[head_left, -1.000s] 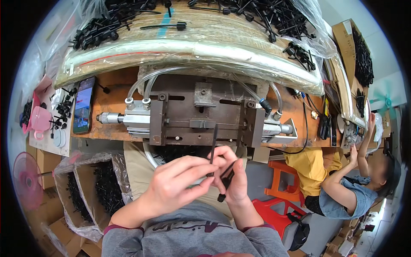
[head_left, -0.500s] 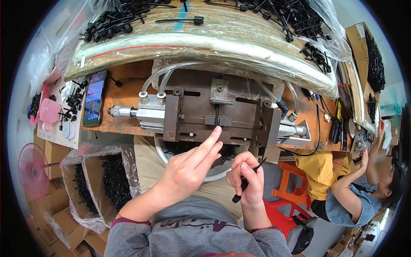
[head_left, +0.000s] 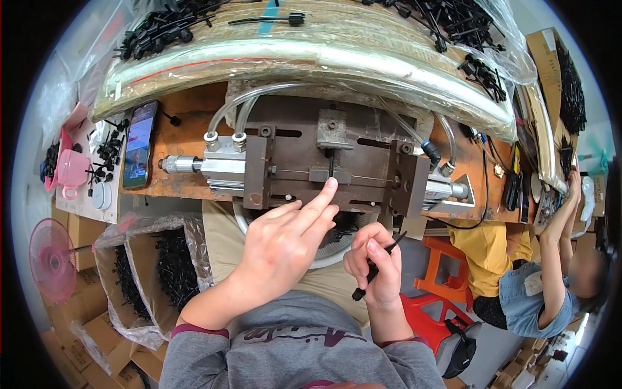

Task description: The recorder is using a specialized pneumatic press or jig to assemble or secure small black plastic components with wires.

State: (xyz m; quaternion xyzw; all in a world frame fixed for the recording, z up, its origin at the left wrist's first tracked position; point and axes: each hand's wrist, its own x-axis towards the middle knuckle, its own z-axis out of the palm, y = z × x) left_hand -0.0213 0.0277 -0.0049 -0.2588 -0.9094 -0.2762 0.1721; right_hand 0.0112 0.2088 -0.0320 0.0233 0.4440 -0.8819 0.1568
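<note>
My left hand point(head_left: 285, 240) reaches over the front of a dark metal fixture point(head_left: 298, 123), index and middle fingers stretched out. Its index fingertip rests at the near end of a thin black part point(head_left: 331, 162), which lies in the small central block point(head_left: 318, 174) below a grey metal clamp piece point(head_left: 332, 133). Nothing is gripped in that hand. Lower and to the right, my right hand point(head_left: 377, 262) is closed round a black plastic piece point(head_left: 360, 293) with a thin stem and a wider end. The stem sticks out past the thumb; the middle is hidden by fingers.
Air cylinders point(head_left: 223, 170) with clear hoses flank the fixture. A phone point(head_left: 139, 146) and pink cup point(head_left: 72, 170) lie left. Heaps of black parts point(head_left: 165, 32) sit on the wrapped board behind; lined boxes point(head_left: 175, 266) hold more. A co-worker point(head_left: 544, 285) sits right, near stools point(head_left: 442, 269).
My left index fingertip stays at the part in the fixture while its thumb comes into view. My right hand keeps its hold. The co-worker's near arm has risen; the whole view has shifted slightly.
</note>
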